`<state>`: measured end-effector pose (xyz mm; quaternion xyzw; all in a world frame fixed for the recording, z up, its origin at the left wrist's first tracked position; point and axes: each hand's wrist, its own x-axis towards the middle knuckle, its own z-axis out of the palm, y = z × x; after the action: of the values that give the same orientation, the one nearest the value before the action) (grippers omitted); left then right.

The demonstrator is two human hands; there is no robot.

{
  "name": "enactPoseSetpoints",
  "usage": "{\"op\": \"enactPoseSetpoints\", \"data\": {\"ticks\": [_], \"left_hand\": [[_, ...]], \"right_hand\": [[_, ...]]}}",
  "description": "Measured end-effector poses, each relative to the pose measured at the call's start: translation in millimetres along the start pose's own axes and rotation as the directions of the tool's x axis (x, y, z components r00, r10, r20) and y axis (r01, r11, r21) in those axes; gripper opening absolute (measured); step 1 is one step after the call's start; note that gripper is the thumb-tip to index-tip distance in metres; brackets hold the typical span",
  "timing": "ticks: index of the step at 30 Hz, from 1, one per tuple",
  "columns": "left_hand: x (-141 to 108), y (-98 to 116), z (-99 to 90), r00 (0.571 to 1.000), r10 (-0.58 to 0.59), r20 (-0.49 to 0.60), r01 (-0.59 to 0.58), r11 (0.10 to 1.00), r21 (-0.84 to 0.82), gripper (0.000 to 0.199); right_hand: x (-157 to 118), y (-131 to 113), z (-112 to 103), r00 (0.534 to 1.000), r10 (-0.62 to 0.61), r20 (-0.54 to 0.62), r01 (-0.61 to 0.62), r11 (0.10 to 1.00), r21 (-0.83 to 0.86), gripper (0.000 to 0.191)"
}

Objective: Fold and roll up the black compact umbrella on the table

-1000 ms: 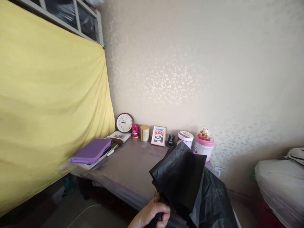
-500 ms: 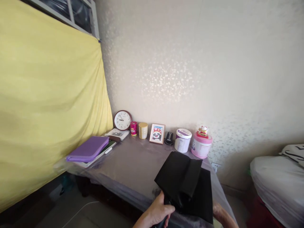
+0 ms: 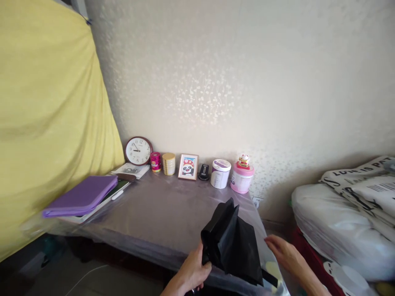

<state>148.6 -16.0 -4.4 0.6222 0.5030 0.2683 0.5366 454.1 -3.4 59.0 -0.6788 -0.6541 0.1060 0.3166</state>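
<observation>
My left hand point(image 3: 191, 271) is wrapped round the lower end of a black folding umbrella point(image 3: 237, 246), at the front edge of the table. Its fabric is loose, with flaps standing out in folds, and a short strap point(image 3: 269, 278) hangs toward the right. Off to the right, my right hand point(image 3: 285, 254) has its fingers stretched out and holds nothing. A gap separates it from the black cloth. The handle is mostly hidden by my left hand.
Along the wall stand a clock point(image 3: 138, 151), a pink can point(image 3: 156, 162), a yellow container point(image 3: 168, 164), a framed panda picture point(image 3: 188, 167), a small black object point(image 3: 203, 172) and two tubs point(image 3: 220, 174). A purple folder point(image 3: 82, 195) lies left; bedding point(image 3: 336, 222) is right.
My right hand has come out from behind the black fabric and moved right, away from it. The umbrella's flaps have turned and bunched. The view has swung right.
</observation>
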Motion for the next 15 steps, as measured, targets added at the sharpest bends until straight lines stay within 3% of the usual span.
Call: {"op": "enactPoseSetpoints", "data": {"ticks": [3, 6, 8, 11, 15], "left_hand": [[-4.7, 4.5, -2.3, 0.999, -0.013, 0.04, 0.013, 1.0, -0.009, 0.058], [-8.6, 9.9, -3.6, 0.999, -0.041, 0.017, 0.04, 0.997, 0.067, 0.066], [-9.9, 11.8, -3.2, 0.997, -0.075, -0.015, 0.076, 0.989, 0.13, 0.071], [-8.9, 9.5, -0.9, 0.995, -0.059, -0.074, 0.075, 0.968, 0.237, 0.075], [-6.1, 5.5, 2.3, 0.985, 0.049, -0.168, 0.03, 0.898, 0.439, 0.078]], "right_hand": [[10.9, -48.0, -1.9, 0.979, -0.203, 0.006, 0.203, 0.979, 0.004, 0.026], [21.0, -93.0, 11.4, 0.895, -0.445, 0.017, 0.445, 0.893, -0.061, 0.029], [27.6, -113.4, 22.1, 0.837, -0.545, 0.042, 0.544, 0.825, -0.152, 0.031], [36.9, -128.5, 33.6, 0.781, -0.612, 0.122, 0.618, 0.732, -0.286, 0.031], [46.2, -132.6, 36.3, 0.788, -0.577, 0.216, 0.612, 0.696, -0.374, 0.027]]}}
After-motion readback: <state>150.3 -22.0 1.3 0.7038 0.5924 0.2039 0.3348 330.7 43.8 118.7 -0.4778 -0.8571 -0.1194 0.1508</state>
